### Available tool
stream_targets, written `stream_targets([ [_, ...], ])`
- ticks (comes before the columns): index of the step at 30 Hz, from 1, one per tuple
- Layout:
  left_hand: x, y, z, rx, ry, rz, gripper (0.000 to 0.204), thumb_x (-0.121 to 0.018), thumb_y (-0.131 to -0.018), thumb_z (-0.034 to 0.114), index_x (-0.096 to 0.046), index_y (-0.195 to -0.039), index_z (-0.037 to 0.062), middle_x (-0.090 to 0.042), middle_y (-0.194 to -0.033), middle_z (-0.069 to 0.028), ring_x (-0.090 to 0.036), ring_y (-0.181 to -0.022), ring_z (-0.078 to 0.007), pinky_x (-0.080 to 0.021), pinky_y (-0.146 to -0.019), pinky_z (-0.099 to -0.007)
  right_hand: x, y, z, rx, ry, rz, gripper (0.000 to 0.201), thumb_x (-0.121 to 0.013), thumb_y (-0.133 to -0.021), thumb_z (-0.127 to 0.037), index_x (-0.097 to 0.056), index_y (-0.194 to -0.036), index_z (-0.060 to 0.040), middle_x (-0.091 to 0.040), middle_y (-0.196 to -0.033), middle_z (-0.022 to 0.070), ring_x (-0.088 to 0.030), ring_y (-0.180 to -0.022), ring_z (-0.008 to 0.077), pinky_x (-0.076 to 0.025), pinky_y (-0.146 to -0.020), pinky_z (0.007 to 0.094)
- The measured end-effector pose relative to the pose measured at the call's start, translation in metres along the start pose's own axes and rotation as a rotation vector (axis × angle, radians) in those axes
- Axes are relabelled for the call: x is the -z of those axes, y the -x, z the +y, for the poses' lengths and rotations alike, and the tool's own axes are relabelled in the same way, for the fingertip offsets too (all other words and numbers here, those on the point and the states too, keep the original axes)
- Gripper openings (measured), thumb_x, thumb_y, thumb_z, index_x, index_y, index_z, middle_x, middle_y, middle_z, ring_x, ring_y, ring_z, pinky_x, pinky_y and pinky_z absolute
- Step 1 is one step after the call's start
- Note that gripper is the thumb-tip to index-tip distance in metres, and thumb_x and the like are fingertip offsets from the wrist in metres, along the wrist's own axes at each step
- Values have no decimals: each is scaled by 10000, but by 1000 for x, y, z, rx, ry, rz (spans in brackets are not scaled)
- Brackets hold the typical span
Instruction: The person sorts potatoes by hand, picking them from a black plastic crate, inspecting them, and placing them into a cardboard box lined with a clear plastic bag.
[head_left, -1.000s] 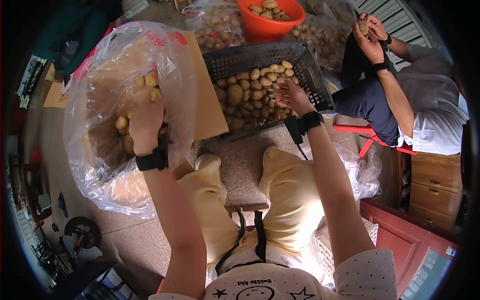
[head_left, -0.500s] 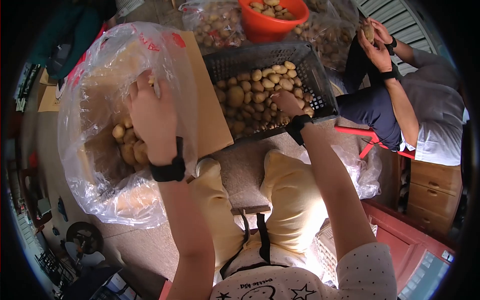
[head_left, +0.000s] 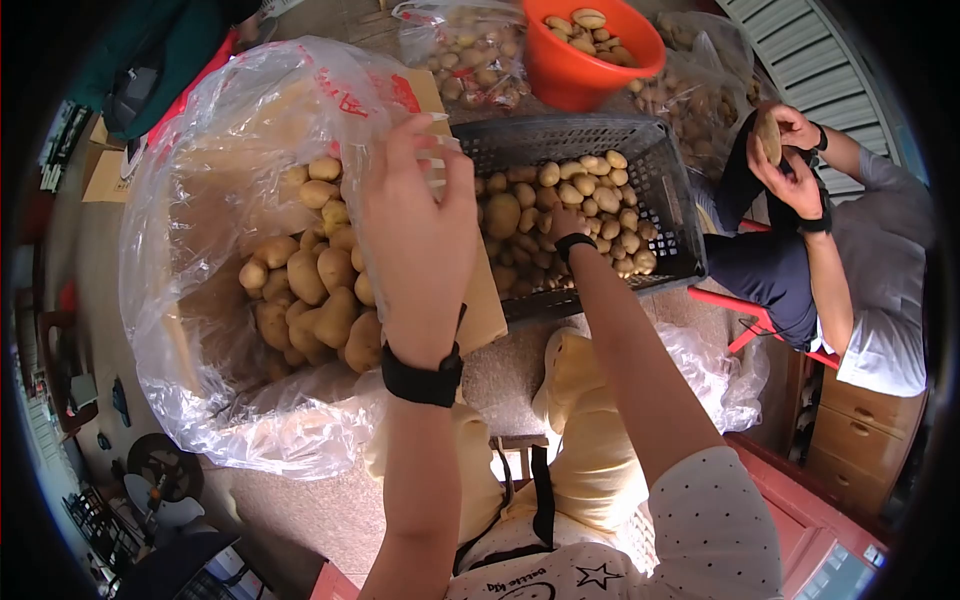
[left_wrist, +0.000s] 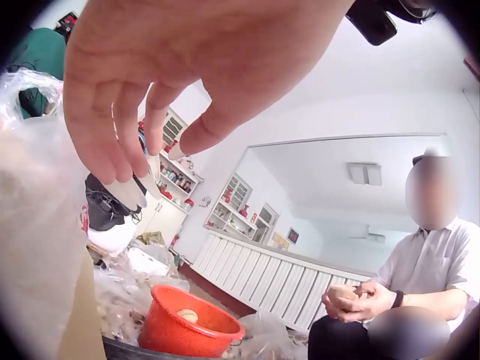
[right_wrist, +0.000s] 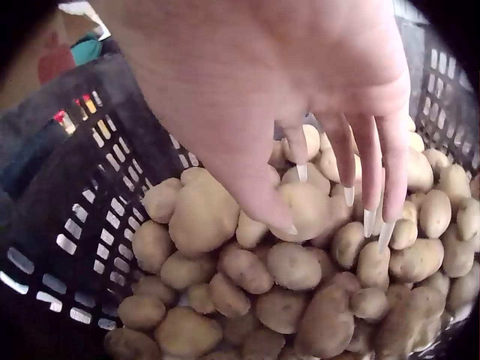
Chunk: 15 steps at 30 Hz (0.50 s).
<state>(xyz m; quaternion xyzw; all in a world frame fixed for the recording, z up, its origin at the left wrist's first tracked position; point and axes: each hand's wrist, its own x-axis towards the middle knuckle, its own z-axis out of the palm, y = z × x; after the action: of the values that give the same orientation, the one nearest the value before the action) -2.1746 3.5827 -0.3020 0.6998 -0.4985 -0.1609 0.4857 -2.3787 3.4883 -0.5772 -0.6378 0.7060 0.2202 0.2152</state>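
My left hand (head_left: 420, 240) hovers over the right side of a plastic-lined cardboard box, by its flap (head_left: 483, 285). Nothing is between its loosely bent fingers (left_wrist: 112, 154). Inside the box, potatoes (head_left: 335, 318) lie heaped on clear plastic (head_left: 180, 250). To the right stands a black slotted crate (head_left: 690, 225) holding many smaller potatoes (head_left: 605, 200). My right hand (right_wrist: 285, 82) reaches down into this crate with fingers spread. Its thumb overlaps a round potato (right_wrist: 304, 206) in the right wrist view, and the long-nailed fingertips point down among the others.
Behind the crate is an orange tub (head_left: 575, 75) with potatoes, between clear bags of potatoes (head_left: 480, 60). At the right a seated person (head_left: 865, 260) holds a potato (head_left: 768, 138) in both hands. A crumpled plastic bag (head_left: 715, 375) lies on the floor.
My left hand has come up out of the plastic-lined box and moved right, over the flap. My right hand has gone lower and left among the crate's potatoes. The head view has shifted.
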Motion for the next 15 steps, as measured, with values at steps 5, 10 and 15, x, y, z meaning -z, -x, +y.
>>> stream_targets([
  [5, -3, -7, 0, 15, 55, -25, 258, -558, -831, 131, -551, -1060, 15, -610, -943, -131, -597, -846, -269, -471, -728, -377, -41, -34, -8, -118, -110, 98, 539, -561, -852, -308, -327, -1302, -124, -462, -1249, 203, -526, -1092, 354, -508, -798, 414],
  [10, -6, -8, -2, -22, 37, -6, 254, -566, -823, 122, -547, -1052, 16, -603, -922, -131, -593, -830, -278, -463, -728, -385, -60, -46, -19, -165, 45, 232, 392, -538, -862, -233, -398, -1208, -114, -523, -1144, 210, -603, -925, 368, -536, -603, 481],
  [15, -7, -6, -3, -72, -7, 17, 240, -560, -823, 117, -542, -1042, 20, -592, -910, -136, -584, -842, -309, -458, -724, -398, -53, -49, -13, -113, 61, 222, 354, -553, -854, -233, -476, -1175, -106, -566, -1116, 191, -606, -956, 338, -544, -649, 445],
])
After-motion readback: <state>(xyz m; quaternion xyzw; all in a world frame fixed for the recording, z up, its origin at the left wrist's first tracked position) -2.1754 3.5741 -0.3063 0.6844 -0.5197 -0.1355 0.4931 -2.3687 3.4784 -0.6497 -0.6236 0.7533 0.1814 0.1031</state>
